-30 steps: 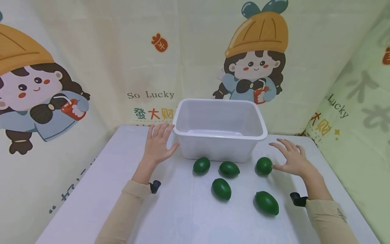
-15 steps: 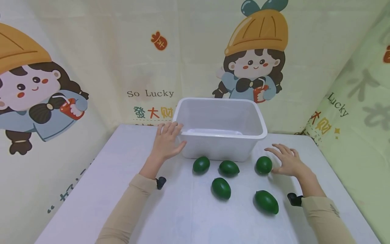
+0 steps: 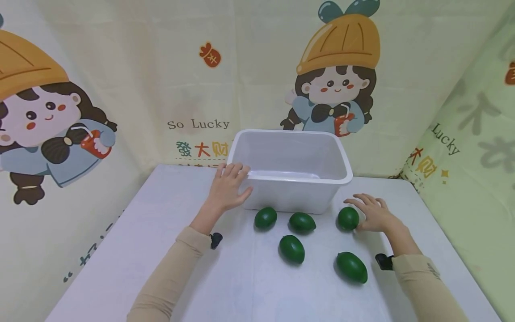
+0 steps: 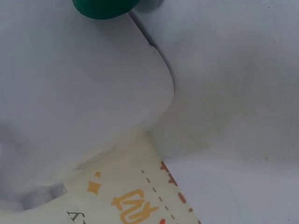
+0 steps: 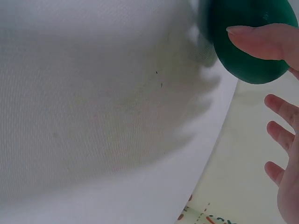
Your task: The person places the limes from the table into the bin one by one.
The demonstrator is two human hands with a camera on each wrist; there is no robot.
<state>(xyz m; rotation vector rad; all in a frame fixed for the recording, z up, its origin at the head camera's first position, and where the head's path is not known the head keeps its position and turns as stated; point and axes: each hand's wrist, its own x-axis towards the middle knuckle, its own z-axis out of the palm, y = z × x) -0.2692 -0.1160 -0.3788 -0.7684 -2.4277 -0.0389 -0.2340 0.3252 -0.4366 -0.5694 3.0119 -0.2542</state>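
My left hand (image 3: pixel 228 188) is at the front left corner of a white plastic bin (image 3: pixel 289 192), fingers extended and overlapping its rim in the head view. It does not show in the left wrist view, where the bin's wall (image 4: pixel 93 74) and part of a green lime (image 4: pixel 105 5) appear. My right hand (image 3: pixel 376 215) reaches around the rightmost lime (image 3: pixel 348 218) with fingers spread and bent. In the right wrist view the thumb (image 5: pixel 266 41) overlaps that lime, and the other fingers stand apart from it.
More limes lie on the white table (image 3: pixel 241 290): one (image 3: pixel 265 218) and another (image 3: pixel 302 222) before the bin, one (image 3: pixel 292 249) nearer, and one (image 3: pixel 352 267) at the front right. A printed cloth (image 3: pixel 261 67) hangs behind and beside the table.
My left hand has moved right, from beside the bin to its front left corner. My right hand has moved left, closer around the rightmost lime. The limes and bin have stayed put.
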